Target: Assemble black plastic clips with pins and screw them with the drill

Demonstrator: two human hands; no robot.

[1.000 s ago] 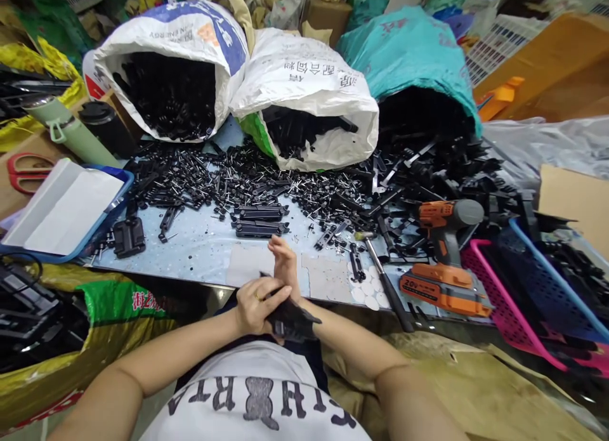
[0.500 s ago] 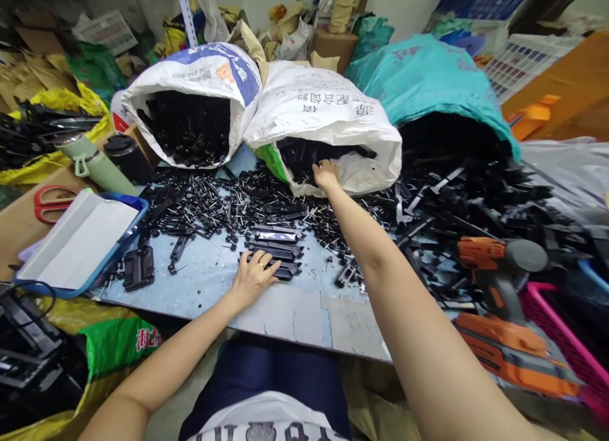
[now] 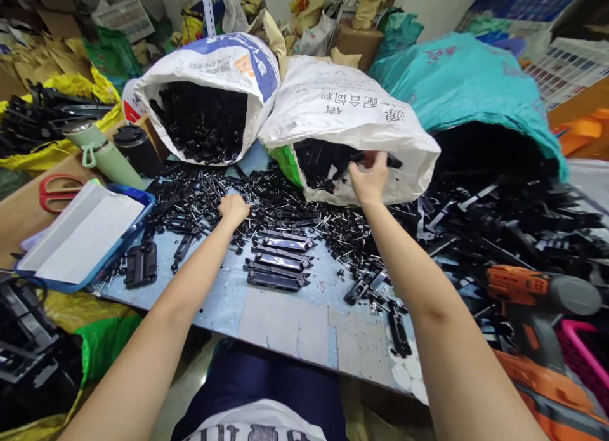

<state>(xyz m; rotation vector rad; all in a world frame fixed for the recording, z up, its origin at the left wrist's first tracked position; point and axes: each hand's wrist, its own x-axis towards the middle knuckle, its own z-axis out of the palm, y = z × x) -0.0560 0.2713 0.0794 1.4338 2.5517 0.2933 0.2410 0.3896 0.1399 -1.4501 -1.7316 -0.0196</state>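
My left hand (image 3: 234, 209) rests on the pile of small black parts and metal pins (image 3: 200, 197), fingers bent down into it; what they hold, if anything, is hidden. In the mouth of the middle white sack (image 3: 352, 105), my right hand (image 3: 370, 179) has its thumb and fingers spread beside black parts (image 3: 323, 160). Whether it touches one is unclear. Several long black pieces (image 3: 278, 279) lie side by side on the blue-grey tabletop (image 3: 271, 314), nearer to me than both hands.
A white-and-blue sack (image 3: 209, 66) stands left, a teal sack (image 3: 466, 79) right. An orange drill (image 3: 521, 289) lies at the right. Green bottle (image 3: 107, 155), black cup (image 3: 137, 150), red scissors (image 3: 59, 193) and a blue tray (image 3: 85, 282) are left.
My left hand has left the long black pieces and moved up and left to the small parts. My right hand is further right in the sack mouth. The view has shifted slightly.
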